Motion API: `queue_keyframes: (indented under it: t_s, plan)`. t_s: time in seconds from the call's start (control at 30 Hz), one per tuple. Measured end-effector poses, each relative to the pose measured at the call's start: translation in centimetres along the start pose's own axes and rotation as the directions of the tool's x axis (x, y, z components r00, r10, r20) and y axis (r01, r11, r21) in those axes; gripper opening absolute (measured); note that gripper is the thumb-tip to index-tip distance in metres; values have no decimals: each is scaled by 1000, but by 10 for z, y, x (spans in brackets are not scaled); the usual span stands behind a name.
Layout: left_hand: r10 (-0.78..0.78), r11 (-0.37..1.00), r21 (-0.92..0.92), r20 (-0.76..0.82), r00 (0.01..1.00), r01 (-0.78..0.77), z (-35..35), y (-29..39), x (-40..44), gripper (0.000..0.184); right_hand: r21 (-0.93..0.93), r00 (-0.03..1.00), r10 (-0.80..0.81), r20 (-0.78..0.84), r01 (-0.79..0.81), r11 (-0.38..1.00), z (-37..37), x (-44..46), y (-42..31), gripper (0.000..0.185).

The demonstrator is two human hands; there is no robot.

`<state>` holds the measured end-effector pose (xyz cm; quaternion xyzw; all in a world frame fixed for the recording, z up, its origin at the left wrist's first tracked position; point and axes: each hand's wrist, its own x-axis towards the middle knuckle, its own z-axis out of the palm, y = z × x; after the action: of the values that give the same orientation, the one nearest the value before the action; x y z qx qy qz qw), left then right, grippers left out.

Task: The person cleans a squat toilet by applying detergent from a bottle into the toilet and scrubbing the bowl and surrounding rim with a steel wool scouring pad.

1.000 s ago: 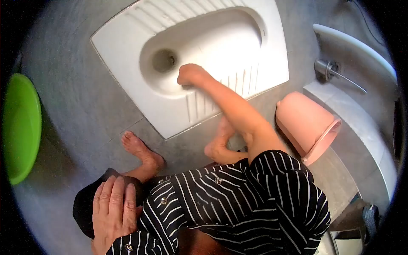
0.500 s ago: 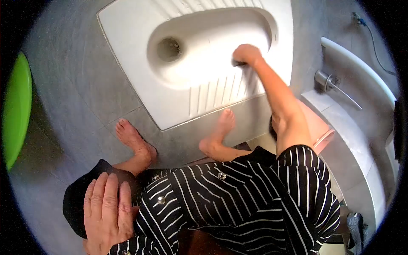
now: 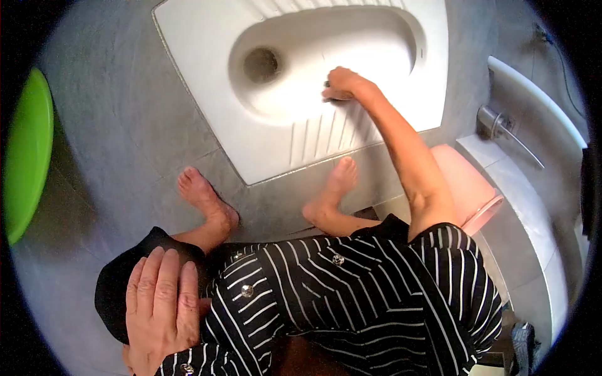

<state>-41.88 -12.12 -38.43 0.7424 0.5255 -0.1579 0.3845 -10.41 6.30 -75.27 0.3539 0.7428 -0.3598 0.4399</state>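
Observation:
A white squat toilet (image 3: 219, 135) is set into the floor, its drain hole (image 3: 260, 64) at the left end of the basin. My right hand (image 3: 343, 83) is at the basin's near edge, above the ribbed foot area. Its fingers are curled around something small and dark, mostly hidden, whose kind I cannot make out. My left hand (image 3: 162, 301) lies flat on my black-clad left knee (image 3: 116, 294), fingers stretched out and holding nothing.
A pink bucket (image 3: 461, 178) lies on its side by my right arm. To its right are a curved tiled ledge (image 3: 520, 188) and a metal fixture with a thin rod (image 3: 494, 120). A green basin (image 3: 28, 156) stands at the far left. My bare feet are on grey tiles.
My right hand has moved left along the basin's near edge, toward the drain end. The view has shifted slightly. My left hand stays on the knee.

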Motion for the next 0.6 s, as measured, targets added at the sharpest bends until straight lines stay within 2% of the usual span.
queue_keyframes:
  t_s: [0.03,0.1,0.17,0.2,0.23,0.27,0.3,0.37,0.4,0.43,0.47,0.5,0.53,0.57,0.6]
  plan:
    - [-3,1000,1,-4,1000,3,0,1,0,46,1,997,75,-28,-75,997,1,-2,6,39]
    - [3,1000,25,-15,1000,-3,2,2,-1,46,-23,998,-27,-61,26,999,5,6,-6,33]
    - [1,1000,29,-20,1000,-1,1,5,0,47,29,964,-265,-8,265,964,28,43,-41,34]
    - [-6,1000,24,-16,1000,6,-1,8,1,47,250,916,-396,-69,400,882,29,44,-70,38]
    - [-16,1000,22,-12,1000,16,-4,10,3,47,436,892,-439,-111,441,785,23,52,-95,46]
    - [-12,1000,25,5,1000,12,-7,11,4,48,614,907,-389,-161,401,680,3,48,-112,45]
    - [-8,999,32,-9,1000,8,-7,12,6,49,774,890,-331,-313,441,455,0,60,-122,40]
    - [-17,999,35,8,1000,17,-6,14,7,50,856,916,-276,-290,377,353,3,64,-112,35]
    - [-13,999,39,15,1000,13,-6,15,7,51,763,880,-418,-226,426,486,21,75,-100,36]
    - [-15,999,43,12,1000,15,-5,14,6,52,646,827,-551,-108,480,594,12,47,-89,35]
    - [-20,999,43,7,1000,20,-3,11,5,52,539,793,-608,-44,532,654,22,46,-69,33]
    - [-22,999,33,5,1000,22,-3,9,5,53,378,835,-549,-41,521,765,24,40,-49,32]
    - [-25,999,25,2,1000,25,-4,7,5,54,327,861,-508,30,471,819,8,26,-36,33]
    - [-25,999,23,0,1000,25,-4,7,5,54,247,909,-391,144,349,904,-5,18,-28,31]
    - [-20,1000,24,-4,1000,20,-4,7,5,54,191,902,-378,208,341,920,-7,22,-23,30]
